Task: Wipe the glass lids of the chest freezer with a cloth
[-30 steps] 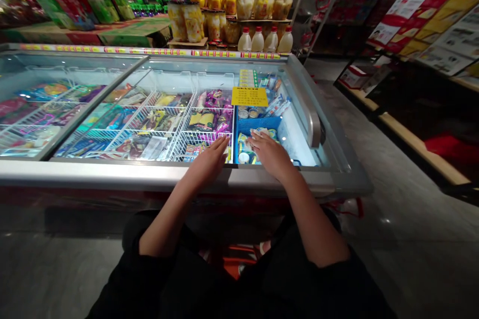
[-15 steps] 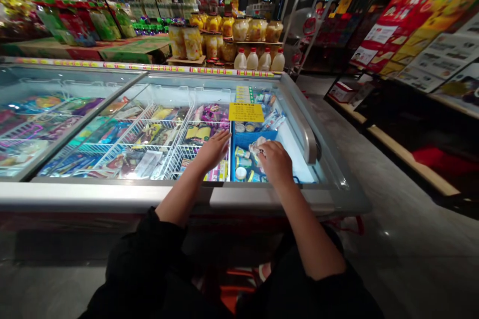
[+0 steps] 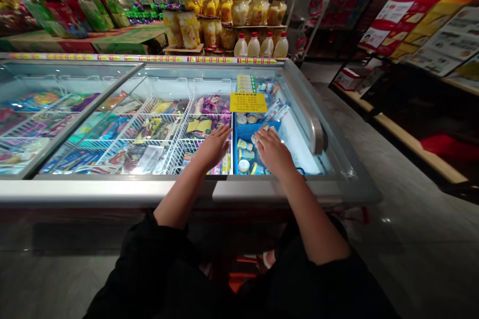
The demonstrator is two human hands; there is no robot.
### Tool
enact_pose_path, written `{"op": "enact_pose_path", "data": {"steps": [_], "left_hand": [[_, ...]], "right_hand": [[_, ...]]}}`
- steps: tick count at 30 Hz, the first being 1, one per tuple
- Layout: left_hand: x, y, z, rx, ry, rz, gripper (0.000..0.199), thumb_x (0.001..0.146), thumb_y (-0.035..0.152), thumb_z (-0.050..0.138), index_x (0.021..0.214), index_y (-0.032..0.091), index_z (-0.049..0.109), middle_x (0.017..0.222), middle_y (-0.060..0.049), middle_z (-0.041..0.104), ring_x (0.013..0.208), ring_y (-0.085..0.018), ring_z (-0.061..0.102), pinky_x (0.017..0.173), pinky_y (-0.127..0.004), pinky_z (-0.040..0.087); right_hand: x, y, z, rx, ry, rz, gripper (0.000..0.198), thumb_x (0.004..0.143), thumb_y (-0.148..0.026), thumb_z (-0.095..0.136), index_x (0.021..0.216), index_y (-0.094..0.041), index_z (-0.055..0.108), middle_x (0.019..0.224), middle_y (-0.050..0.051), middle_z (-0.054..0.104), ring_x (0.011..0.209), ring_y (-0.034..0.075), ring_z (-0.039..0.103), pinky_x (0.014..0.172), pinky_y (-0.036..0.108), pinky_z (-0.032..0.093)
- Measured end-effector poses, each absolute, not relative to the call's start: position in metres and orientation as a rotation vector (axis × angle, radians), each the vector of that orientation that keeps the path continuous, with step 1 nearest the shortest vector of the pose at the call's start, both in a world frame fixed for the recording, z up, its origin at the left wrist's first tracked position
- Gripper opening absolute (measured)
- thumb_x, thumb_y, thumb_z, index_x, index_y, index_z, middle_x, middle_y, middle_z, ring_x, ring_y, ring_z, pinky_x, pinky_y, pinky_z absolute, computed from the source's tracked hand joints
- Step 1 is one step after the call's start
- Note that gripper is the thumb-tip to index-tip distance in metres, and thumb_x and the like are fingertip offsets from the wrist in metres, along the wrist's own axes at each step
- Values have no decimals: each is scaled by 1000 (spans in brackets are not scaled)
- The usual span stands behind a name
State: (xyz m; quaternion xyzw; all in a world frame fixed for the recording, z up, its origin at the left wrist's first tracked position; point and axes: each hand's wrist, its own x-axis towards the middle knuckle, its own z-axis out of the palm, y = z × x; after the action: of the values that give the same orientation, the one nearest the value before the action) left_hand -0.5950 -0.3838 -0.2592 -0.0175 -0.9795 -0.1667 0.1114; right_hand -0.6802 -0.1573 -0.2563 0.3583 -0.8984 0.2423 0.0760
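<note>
A person is leaning over an open chest freezer in a shop, both bare forearms reaching in at its right end. The right hand is hovering over a blue basket inside the freezer, fingers loosely spread and curved downward, touching or nearly touching a small pale wrapped packet at the fingertips; whether it is gripping the packet cannot be told. Small round tubs and little packets are lying in the basket just beside that hand. These look light, stiff with cold and likely slick with frost, so a pinch across the short sides of a packet, or around a tub's rim, would probably hold best. The left hand is lying flat and open, fingers together, resting on the white wire divider next to the basket, over bright wrapped frozen goods. A yellow sign is standing behind the basket. Jars and white bottles are lining a shelf beyond the freezer.
</note>
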Motion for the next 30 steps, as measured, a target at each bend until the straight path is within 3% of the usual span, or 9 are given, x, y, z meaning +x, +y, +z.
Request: {"op": "enact_pose_path", "data": {"steps": [5, 10, 13, 18, 26, 30], "left_hand": [[-593, -385, -262, -65, -2873, -485, 54, 106, 22, 42, 159, 11, 48, 170, -14, 42, 162, -25, 32, 134, -46, 29], [-592, -381, -258, -41, -2887, -476, 54, 105, 20, 43, 159, 10, 48, 170, -15, 41, 162, -26, 31, 133, -50, 29], [-592, -379, -255, -19, -2889, -474, 55, 104, 18, 45, 158, 10, 49, 169, -15, 42, 161, -26, 33, 133, -49, 30], [-591, -377, -253, 0, -2894, -473, 53, 105, 18, 44, 157, 8, 50, 169, -15, 43, 161, -25, 33, 134, -46, 30], [-591, -377, -252, 6, -2884, -476, 52, 105, 19, 45, 157, 12, 51, 168, -13, 45, 160, -25, 35, 133, -46, 33], [-591, -379, -254, -15, -2866, -495, 53, 104, 18, 45, 157, 14, 52, 168, -12, 45, 160, -25, 36, 132, -48, 33]], "right_hand": [[-676, -144, -257, 1285, -2705, 828, 41, 104, -25, 55, 141, -26, 72, 156, 4, 62, 155, 26, 45, 129, 49, 40], [-691, -151, -260, 997, -2705, 843, 44, 105, -23, 47, 142, -21, 71, 158, 8, 60, 154, 30, 47, 130, 55, 38], [-695, -165, -259, 1169, -2701, 841, 47, 103, -21, 49, 146, -19, 67, 161, 9, 55, 157, 30, 42, 132, 54, 33], [-695, -147, -256, 1475, -2706, 962, 44, 102, -25, 55, 143, -26, 70, 159, 2, 57, 159, 27, 39, 131, 52, 34], [-724, -167, -249, 1145, -2750, 833, 43, 103, -17, 51, 142, -15, 69, 160, 11, 56, 156, 28, 44, 131, 48, 36], [-717, -182, -246, 1374, -2723, 843, 44, 102, -17, 55, 144, -22, 69, 160, 7, 56, 154, 26, 46, 129, 50, 38]]}}
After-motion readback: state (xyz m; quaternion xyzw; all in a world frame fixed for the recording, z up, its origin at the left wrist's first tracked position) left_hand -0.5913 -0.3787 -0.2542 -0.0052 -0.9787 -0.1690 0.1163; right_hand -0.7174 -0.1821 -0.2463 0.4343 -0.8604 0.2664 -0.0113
